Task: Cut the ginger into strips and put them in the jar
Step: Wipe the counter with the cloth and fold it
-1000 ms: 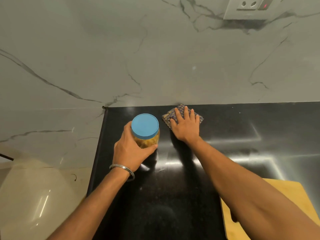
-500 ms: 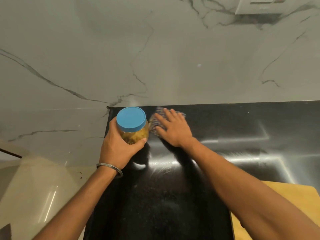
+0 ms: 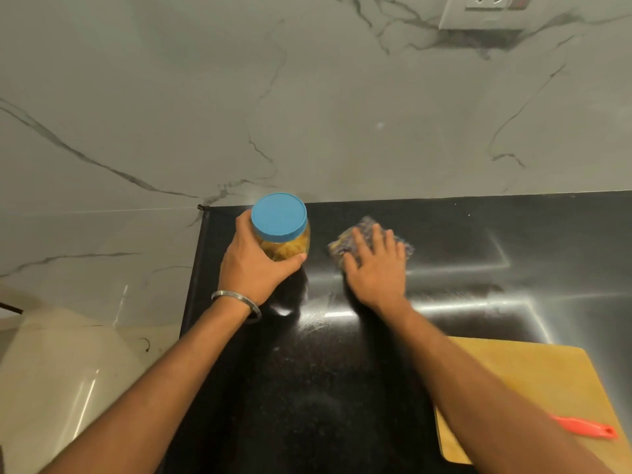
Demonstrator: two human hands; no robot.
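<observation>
On black counter (image 3: 342, 388), left hand (image 3: 254, 265) gripping lidded jar (image 3: 282, 230), right hand (image 3: 376, 268) flat on cloth (image 3: 345, 239)

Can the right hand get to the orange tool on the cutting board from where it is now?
Probably yes. The right hand only presses flat on the cloth, holding nothing, and the orange tool lies uncovered on the cutting board beside that forearm. Nothing stands between; it would just draw back.

Blue-lidded jar (image 3: 285, 234), checked cloth (image 3: 355, 241), black counter (image 3: 342, 388), orange handle (image 3: 584, 427).
</observation>
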